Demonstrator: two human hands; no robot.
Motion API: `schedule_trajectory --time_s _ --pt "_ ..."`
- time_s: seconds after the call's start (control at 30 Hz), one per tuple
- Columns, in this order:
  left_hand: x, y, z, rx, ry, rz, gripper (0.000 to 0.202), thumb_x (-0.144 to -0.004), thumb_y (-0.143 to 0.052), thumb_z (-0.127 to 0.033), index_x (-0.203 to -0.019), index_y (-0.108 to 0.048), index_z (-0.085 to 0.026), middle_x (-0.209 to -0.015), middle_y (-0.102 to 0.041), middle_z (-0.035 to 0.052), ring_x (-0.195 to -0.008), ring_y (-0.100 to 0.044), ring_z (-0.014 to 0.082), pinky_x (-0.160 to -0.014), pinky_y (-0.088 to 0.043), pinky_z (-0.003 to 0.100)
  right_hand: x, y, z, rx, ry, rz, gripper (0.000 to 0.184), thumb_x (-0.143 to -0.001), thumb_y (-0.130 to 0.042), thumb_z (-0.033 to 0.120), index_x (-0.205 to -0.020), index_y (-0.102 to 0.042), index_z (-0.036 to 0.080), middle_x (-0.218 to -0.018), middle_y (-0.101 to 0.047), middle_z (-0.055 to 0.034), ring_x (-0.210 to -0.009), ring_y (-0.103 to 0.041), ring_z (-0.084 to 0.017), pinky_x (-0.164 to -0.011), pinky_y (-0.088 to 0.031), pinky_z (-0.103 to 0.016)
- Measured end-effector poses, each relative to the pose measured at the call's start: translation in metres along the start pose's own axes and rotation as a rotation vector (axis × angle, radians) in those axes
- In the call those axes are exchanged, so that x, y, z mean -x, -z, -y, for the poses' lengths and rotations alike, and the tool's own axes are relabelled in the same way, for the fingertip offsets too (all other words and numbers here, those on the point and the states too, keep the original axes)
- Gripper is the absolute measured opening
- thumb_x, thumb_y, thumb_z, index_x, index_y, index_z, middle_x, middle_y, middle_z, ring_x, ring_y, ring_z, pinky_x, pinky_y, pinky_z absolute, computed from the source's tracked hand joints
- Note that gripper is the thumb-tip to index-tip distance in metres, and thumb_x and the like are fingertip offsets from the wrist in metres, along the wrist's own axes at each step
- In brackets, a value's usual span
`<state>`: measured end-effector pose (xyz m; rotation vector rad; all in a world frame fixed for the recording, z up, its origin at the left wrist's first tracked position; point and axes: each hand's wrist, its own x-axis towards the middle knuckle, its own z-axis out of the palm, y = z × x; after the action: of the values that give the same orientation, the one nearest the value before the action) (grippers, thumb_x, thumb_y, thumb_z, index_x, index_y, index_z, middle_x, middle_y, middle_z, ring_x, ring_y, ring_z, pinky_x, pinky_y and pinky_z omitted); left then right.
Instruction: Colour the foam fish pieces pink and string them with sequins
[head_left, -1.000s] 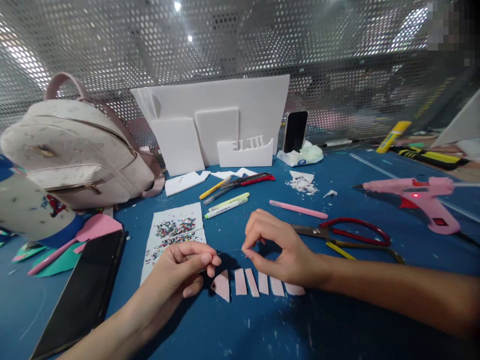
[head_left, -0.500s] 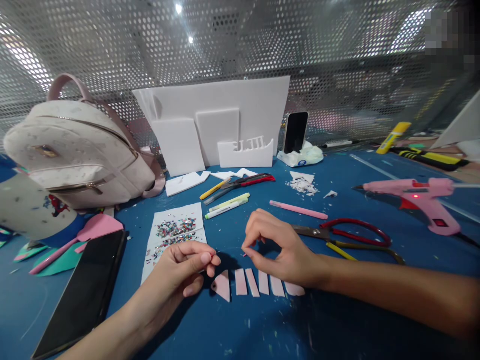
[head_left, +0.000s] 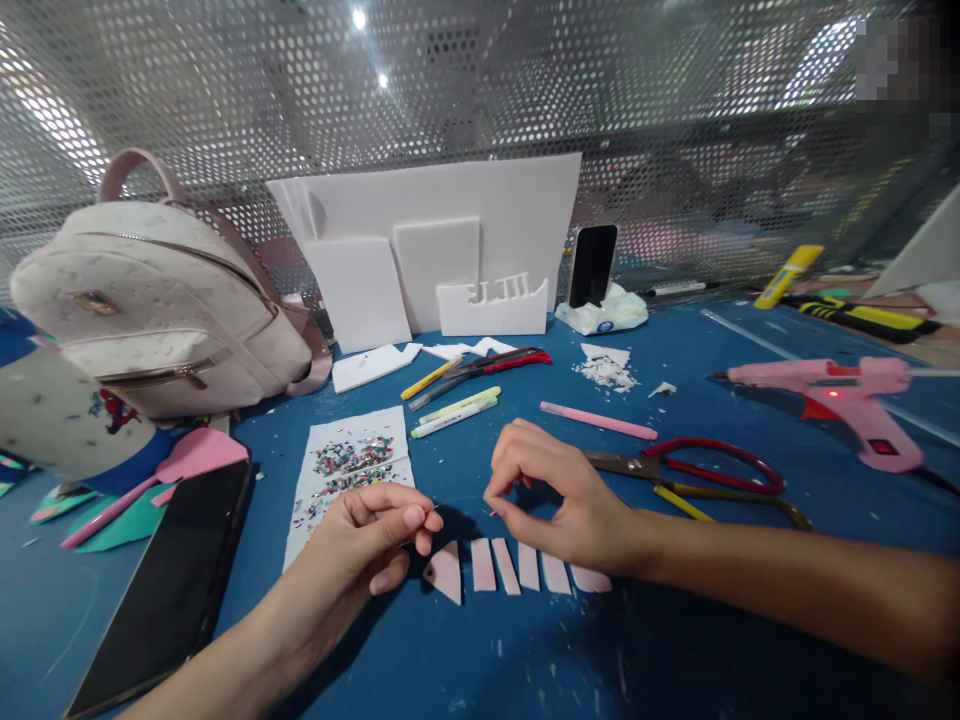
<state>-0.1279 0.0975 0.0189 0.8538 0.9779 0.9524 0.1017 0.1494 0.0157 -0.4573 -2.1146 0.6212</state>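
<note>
My left hand (head_left: pixel 371 545) and my right hand (head_left: pixel 559 495) hover close together over the blue table (head_left: pixel 480 650). Each hand is pinched, thumb against forefinger. A very thin thread or wire seems to run between the two pinches; it is too fine to name for sure. Right below the hands lies a row of several small pink foam pieces (head_left: pixel 510 570), the leftmost one pointed. A white sheet strewn with glittery sequins (head_left: pixel 349 470) lies just beyond my left hand.
Red-handled scissors (head_left: pixel 697 470) and a pink glue gun (head_left: pixel 832 395) with a lit red light lie to the right. Pens, a cutter (head_left: pixel 480 365), a pink pencil (head_left: pixel 596 420), white foam boards (head_left: pixel 442 240), a backpack (head_left: pixel 150 290), a dark phone (head_left: pixel 169 580) and an upright phone (head_left: pixel 592 262) surround the hands.
</note>
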Motion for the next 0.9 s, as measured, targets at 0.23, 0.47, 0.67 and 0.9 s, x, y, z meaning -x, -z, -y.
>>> schedule_trajectory --time_s 0.23,0.47,0.67,0.9 --pt "0.001 0.0 -0.001 0.012 -0.026 -0.012 0.025 -0.07 -0.089 -0.04 -0.071 -0.075 -0.018 -0.059 -0.064 -0.0026 -0.038 -0.027 -0.0012 -0.036 -0.023 0.01 -0.001 0.0 0.0 0.038 -0.004 0.037 0.011 -0.087 -0.058 0.012 -0.082 -0.055 0.021 -0.077 -0.053 0.0006 -0.076 -0.048 -0.016 -0.069 -0.038 -0.032" --pt "0.001 -0.001 -0.003 -0.062 -0.052 -0.039 0.028 -0.075 -0.084 -0.042 -0.072 -0.073 -0.017 -0.064 -0.065 -0.001 -0.04 -0.031 -0.0001 -0.038 -0.025 0.011 0.001 -0.001 -0.002 0.078 -0.004 0.095 0.012 -0.086 -0.058 0.012 -0.081 -0.053 0.021 -0.077 -0.054 0.0005 -0.075 -0.046 -0.016 -0.068 -0.037 -0.032" --pt "-0.014 0.038 -0.03 -0.72 -0.296 -0.157 0.023 -0.082 -0.074 -0.042 -0.081 -0.076 -0.02 -0.075 -0.073 0.005 -0.057 -0.058 0.0122 -0.052 -0.045 0.021 0.001 0.0 -0.001 0.038 -0.118 0.072 0.012 -0.088 -0.056 0.011 -0.08 -0.054 0.02 -0.079 -0.053 0.0004 -0.076 -0.047 -0.015 -0.07 -0.038 -0.031" --pt "-0.033 0.089 -0.051 -1.283 -0.452 -0.02 0.018 -0.086 -0.066 -0.038 -0.083 -0.079 -0.025 -0.089 -0.073 0.0051 -0.077 -0.067 0.019 -0.068 -0.051 0.029 0.0 0.001 -0.003 0.011 -0.164 0.072 0.012 -0.089 -0.057 0.011 -0.082 -0.056 0.02 -0.081 -0.053 0.0005 -0.075 -0.045 -0.014 -0.071 -0.039 -0.031"
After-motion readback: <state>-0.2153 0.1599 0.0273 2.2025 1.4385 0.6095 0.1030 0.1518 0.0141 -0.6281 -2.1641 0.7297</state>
